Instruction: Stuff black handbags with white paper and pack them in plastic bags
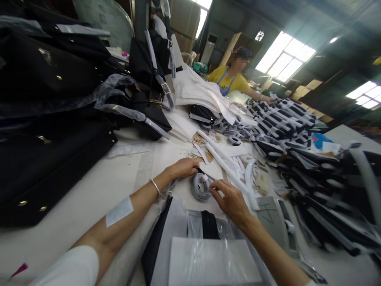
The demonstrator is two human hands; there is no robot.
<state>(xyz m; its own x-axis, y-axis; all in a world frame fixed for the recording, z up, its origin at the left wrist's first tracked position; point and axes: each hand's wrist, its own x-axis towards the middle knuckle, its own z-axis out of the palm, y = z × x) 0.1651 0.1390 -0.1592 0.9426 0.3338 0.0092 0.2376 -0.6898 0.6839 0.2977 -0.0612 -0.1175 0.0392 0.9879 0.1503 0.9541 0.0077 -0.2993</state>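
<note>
A coiled strap (196, 191) in clear or grey wrapping lies on the white table, between my two hands. My left hand (184, 167) reaches in past its far left side, fingers curled together by a small dark piece whose kind I cannot make out. At the coil's right edge, my right hand (230, 198) has its thumb and forefinger closed on it. Nearer to me lies a black bag (154, 238) in clear plastic, with a white sheet (205, 260) on top and a black band (210, 225) showing behind the sheet.
Black handbags (59, 167) with gold fittings pile up on the left. Wrapped black pieces (324, 190) are stacked at right, near a grey device (274, 222). White rolls (220, 161) and paper scraps lie beyond the coil. Across the table, a person in yellow (238, 82) reaches toward another stack.
</note>
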